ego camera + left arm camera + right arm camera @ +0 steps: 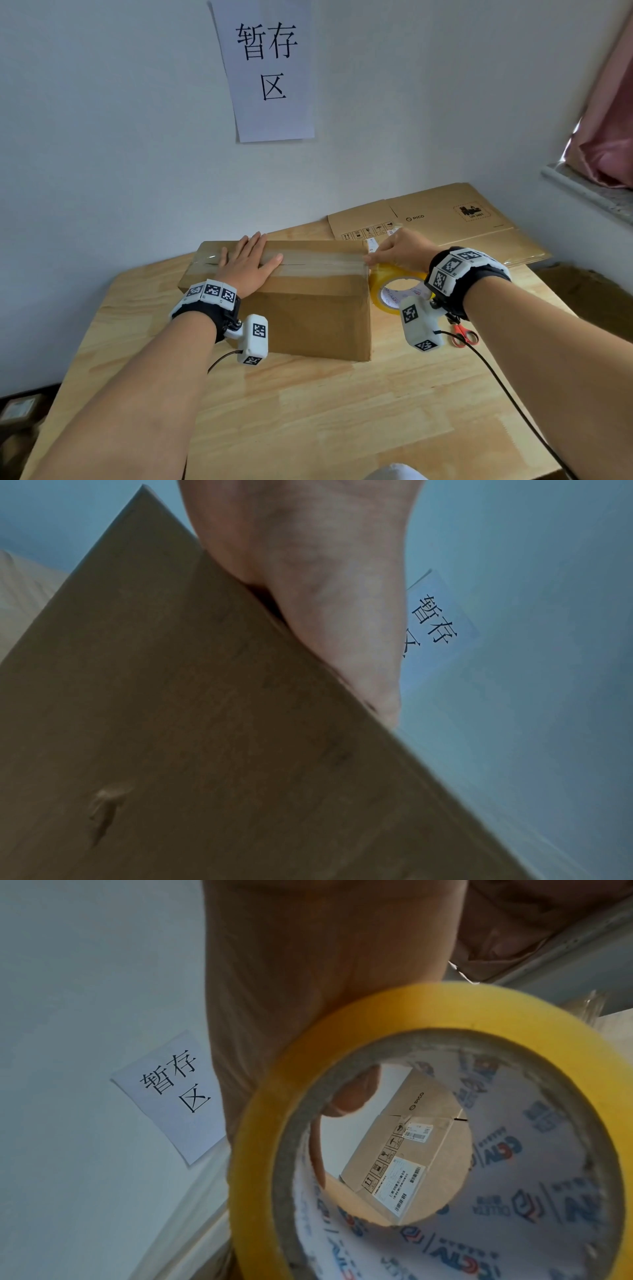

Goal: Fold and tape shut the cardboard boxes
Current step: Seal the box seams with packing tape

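Observation:
A closed brown cardboard box (308, 308) sits on the wooden table (308, 411), with a strip of clear tape (318, 262) running along its top seam. My left hand (248, 263) lies flat on the box top at the left, fingers straight, pressing the tape down; the left wrist view shows the palm (325, 588) against the box's edge (205, 723). My right hand (400, 251) grips the yellow tape roll (397, 287) just past the box's right edge, a fingertip (356, 1093) inside its core (548, 1204).
A flattened cardboard box (442, 219) printed PICO lies at the back right of the table. Red-handled scissors (462, 334) lie right of the roll. A paper sign (267, 68) hangs on the wall. A window sill (589, 192) and pink curtain (609, 113) are at the right.

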`<state>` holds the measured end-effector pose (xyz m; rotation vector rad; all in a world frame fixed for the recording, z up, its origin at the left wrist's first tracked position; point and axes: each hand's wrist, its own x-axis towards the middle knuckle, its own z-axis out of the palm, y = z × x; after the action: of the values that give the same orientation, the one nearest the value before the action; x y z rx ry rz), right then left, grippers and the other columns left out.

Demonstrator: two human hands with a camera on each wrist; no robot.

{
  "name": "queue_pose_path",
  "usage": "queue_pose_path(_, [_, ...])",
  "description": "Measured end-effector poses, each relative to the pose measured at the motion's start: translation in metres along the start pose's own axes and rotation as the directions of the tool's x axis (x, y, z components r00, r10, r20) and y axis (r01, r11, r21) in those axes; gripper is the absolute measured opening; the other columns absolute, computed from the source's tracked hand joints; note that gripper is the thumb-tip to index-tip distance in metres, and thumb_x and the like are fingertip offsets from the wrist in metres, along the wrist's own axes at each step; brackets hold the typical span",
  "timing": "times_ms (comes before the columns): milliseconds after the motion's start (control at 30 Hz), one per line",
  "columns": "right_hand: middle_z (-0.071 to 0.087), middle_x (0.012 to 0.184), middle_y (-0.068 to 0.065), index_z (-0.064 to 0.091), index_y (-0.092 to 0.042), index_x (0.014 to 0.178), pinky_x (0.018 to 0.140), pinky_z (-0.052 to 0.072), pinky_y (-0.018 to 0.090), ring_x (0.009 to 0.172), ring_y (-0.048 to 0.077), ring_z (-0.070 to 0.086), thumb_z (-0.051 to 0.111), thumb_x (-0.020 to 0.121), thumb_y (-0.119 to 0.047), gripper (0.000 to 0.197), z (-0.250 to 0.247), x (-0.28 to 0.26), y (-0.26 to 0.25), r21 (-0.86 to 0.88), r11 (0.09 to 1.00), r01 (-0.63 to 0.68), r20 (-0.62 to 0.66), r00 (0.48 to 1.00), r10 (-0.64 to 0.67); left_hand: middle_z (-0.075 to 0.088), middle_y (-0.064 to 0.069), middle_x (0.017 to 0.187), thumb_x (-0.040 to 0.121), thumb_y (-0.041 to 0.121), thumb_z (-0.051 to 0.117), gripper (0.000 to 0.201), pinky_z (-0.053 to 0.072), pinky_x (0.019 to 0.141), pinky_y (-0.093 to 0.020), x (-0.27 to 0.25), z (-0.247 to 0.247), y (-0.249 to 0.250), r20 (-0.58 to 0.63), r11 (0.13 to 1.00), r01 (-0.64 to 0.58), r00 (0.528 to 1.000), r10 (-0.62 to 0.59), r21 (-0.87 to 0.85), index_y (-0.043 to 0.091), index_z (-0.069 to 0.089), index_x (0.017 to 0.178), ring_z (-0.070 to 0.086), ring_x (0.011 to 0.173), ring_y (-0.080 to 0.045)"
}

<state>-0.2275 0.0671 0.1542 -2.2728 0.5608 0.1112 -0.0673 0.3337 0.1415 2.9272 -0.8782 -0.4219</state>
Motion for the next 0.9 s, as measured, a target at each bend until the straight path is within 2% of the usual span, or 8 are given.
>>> queue_pose_path(67, [0.038, 0.055, 0.002, 0.069, -0.005, 0.067, 0.050, 0.030, 0.028, 0.054, 0.019, 0.035, 0.070, 0.074, -0.054, 0.050, -0.0015, 0.0001, 0.0001, 0.014, 1.000, 0.012, -0.002, 1.000, -0.012, -0.013, 0.013, 0.158, 0.094, 0.065, 0.012, 0.072, -0.010, 0.117, -0.046, 0.0005, 0.0005, 0.0002, -0.004, 1.000, -0.001, 1.000, 0.001, 0.000, 0.027, -0.006, 0.152, -0.013, 0.145, -0.008])
queue_pose_path(133, [0.038, 0.055, 0.003, 0.072, -0.005, 0.075, 0.048, 0.028, 0.027, 0.051, 0.017, 0.033, 0.070, 0.072, -0.057, 0.053, -0.0022, 0.0000, -0.0002, 0.038, 0.999, 0.021, 0.005, 1.000, -0.022, -0.012, 0.013, 0.158, 0.094, 0.065, 0.012, 0.072, -0.010, 0.118, -0.045, 0.0015, 0.0009, 0.0001, -0.008, 1.000, -0.002, 1.000, 0.002, -0.004, 0.027, -0.006, 0.152, -0.013, 0.145, -0.008])
queue_pose_path(267, [0.033, 0.055, 0.003, 0.064, 0.010, 0.086, 0.045, 0.022, 0.025, 0.043, 0.012, 0.026, 0.070, 0.077, -0.051, 0.061, -0.0008, 0.0007, 0.0013, 0.048, 0.997, 0.058, 0.016, 0.998, -0.058, -0.013, 0.013, 0.158, 0.093, 0.066, 0.011, 0.072, -0.010, 0.118, -0.045, 0.0016, 0.0013, -0.0002, -0.011, 1.000, -0.001, 1.000, 0.001, 0.003, 0.028, -0.006, 0.152, -0.013, 0.145, -0.007])
queue_pose_path(400, [0.030, 0.051, 0.001, 0.061, 0.012, 0.082, 0.045, 0.020, 0.024, 0.042, 0.012, 0.024, 0.070, 0.078, -0.049, 0.062, -0.0004, 0.0003, 0.0029, 0.050, 0.997, 0.066, 0.000, 0.998, -0.066, -0.013, 0.013, 0.158, 0.093, 0.066, 0.011, 0.072, -0.010, 0.118, -0.045, 0.0016, 0.0021, 0.0000, -0.010, 1.000, 0.000, 1.000, 0.000, 0.010, 0.028, -0.007, 0.152, -0.013, 0.145, -0.007])
queue_pose_path(500, [0.028, 0.048, -0.001, 0.062, 0.000, 0.063, 0.046, 0.020, 0.025, 0.042, 0.013, 0.023, 0.069, 0.080, -0.047, 0.051, 0.0001, -0.0019, 0.0035, 0.049, 0.993, 0.104, -0.034, 0.994, -0.102, -0.012, 0.013, 0.158, 0.093, 0.066, 0.011, 0.072, -0.009, 0.118, -0.045, 0.0017, 0.0022, 0.0001, -0.013, 1.000, 0.002, 1.000, -0.002, 0.005, 0.027, -0.006, 0.152, -0.013, 0.145, -0.007])
queue_pose_path(567, [0.030, 0.047, -0.001, 0.064, -0.011, 0.057, 0.044, 0.022, 0.024, 0.041, 0.012, 0.024, 0.069, 0.081, -0.045, 0.042, 0.0004, -0.0034, 0.0042, 0.050, 0.991, 0.121, -0.046, 0.992, -0.119, -0.012, 0.013, 0.158, 0.093, 0.066, 0.012, 0.073, -0.009, 0.118, -0.045, 0.0012, 0.0021, 0.0001, -0.012, 1.000, 0.005, 1.000, -0.005, 0.005, 0.027, -0.006, 0.152, -0.013, 0.145, -0.007])
queue_pose_path(700, [0.033, 0.048, 0.000, 0.071, -0.020, 0.062, 0.042, 0.021, 0.023, 0.040, 0.013, 0.024, 0.068, 0.081, -0.046, 0.032, 0.0000, -0.0056, 0.0048, 0.073, 0.987, 0.143, -0.044, 0.989, -0.140, -0.012, 0.013, 0.158, 0.093, 0.065, 0.012, 0.072, -0.010, 0.118, -0.044, -0.0002, 0.0009, 0.0020, -0.013, 1.000, 0.010, 1.000, -0.010, 0.009, 0.027, -0.006, 0.152, -0.013, 0.145, -0.007])
queue_pose_path(900, [0.034, 0.044, -0.004, 0.070, -0.023, 0.062, 0.043, 0.023, 0.023, 0.039, 0.011, 0.025, 0.068, 0.081, -0.044, 0.029, -0.0020, -0.0036, 0.0053, 0.075, 0.983, 0.170, -0.045, 0.985, -0.167, -0.012, 0.013, 0.158, 0.093, 0.065, 0.012, 0.072, -0.009, 0.118, -0.044, -0.0009, 0.0008, 0.0023, -0.016, 1.000, 0.011, 1.000, -0.011, 0.013, 0.027, -0.005, 0.152, -0.012, 0.145, -0.007])
